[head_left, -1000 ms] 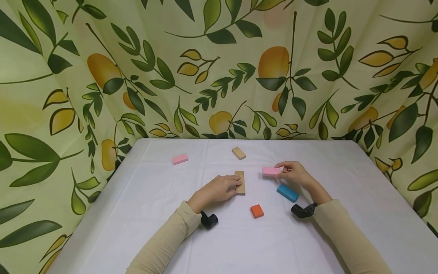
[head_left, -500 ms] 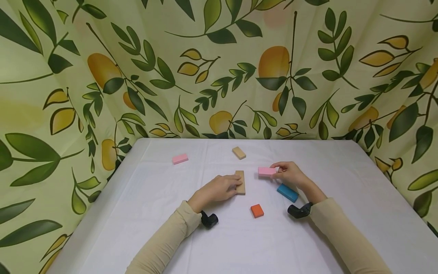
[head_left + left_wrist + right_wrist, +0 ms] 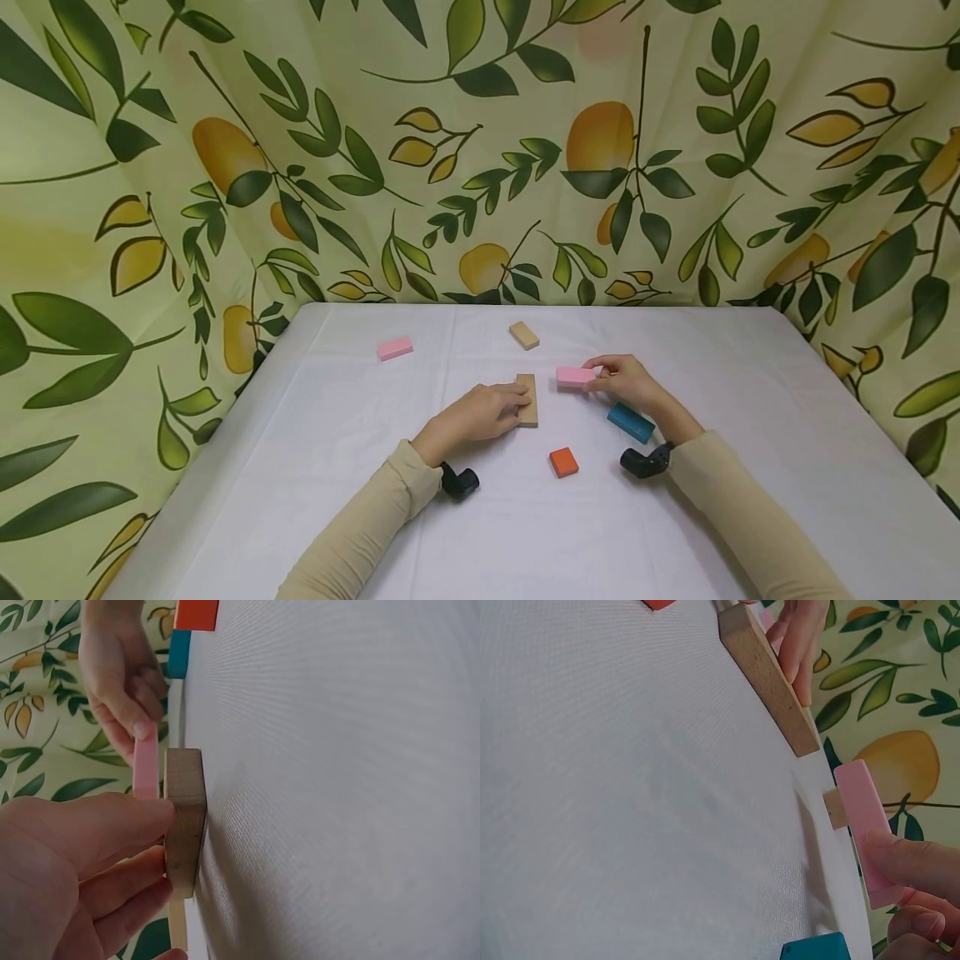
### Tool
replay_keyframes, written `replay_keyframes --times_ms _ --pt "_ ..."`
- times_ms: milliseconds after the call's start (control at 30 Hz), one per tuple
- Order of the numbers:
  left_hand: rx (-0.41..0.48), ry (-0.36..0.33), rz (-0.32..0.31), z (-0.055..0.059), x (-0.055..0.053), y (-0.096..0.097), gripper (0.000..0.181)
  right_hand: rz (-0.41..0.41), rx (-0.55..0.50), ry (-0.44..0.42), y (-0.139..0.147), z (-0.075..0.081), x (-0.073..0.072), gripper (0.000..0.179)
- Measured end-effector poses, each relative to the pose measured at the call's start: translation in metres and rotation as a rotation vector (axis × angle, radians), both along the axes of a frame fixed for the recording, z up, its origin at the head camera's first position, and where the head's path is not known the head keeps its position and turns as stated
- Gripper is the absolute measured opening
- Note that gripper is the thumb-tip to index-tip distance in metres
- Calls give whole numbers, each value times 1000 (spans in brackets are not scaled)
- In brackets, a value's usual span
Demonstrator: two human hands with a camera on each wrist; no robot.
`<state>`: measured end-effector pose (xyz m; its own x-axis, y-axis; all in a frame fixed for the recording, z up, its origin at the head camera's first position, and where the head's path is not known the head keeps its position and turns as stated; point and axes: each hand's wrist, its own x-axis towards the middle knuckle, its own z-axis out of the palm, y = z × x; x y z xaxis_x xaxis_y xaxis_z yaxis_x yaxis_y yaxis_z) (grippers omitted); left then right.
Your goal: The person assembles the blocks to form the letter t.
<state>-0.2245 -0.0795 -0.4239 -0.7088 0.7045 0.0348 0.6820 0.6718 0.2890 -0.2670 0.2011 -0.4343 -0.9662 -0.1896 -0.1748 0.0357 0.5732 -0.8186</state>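
On the white table, my left hand [image 3: 480, 412] rests its thumb and fingertips on a long plain wooden block [image 3: 528, 402], which lies flat. In the left wrist view the thumb [image 3: 142, 817] touches the wooden block [image 3: 184, 825] along its upper side, the fingers a little apart from it. My right hand [image 3: 630, 385] pinches one end of a pink block [image 3: 573, 377] between thumb and fingers. The right wrist view shows this pink block [image 3: 864, 817] raised off the cloth, its shadow below. Its free end points toward the wooden block, with a small gap between them.
A blue block [image 3: 631, 422] lies just in front of my right hand. Nearer me is a small orange-red block [image 3: 563, 462]. Farther back are a shorter wooden block [image 3: 523, 335] and a second pink block [image 3: 394, 347] on the left. A leaf-patterned curtain [image 3: 480, 167] hangs behind the table.
My right hand has carried the pink block leftward, closer to the long wooden block. My left hand and the other blocks have stayed in place.
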Motion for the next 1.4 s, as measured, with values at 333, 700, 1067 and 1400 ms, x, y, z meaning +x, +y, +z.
replay_keyframes --times_ms 333,700,1067,1400 --pt "1 -8 3 0 0 1 37 -1 10 -6 -7 0 -4 44" --pt "17 0 0 0 0 0 37 -18 21 -4 -15 -1 -10 43" --pt "24 -17 8 0 1 0 37 -27 23 -7 -24 2 -16 42" --pt "12 -22 19 1 1 1 37 -60 27 -37 -33 0 -22 43"
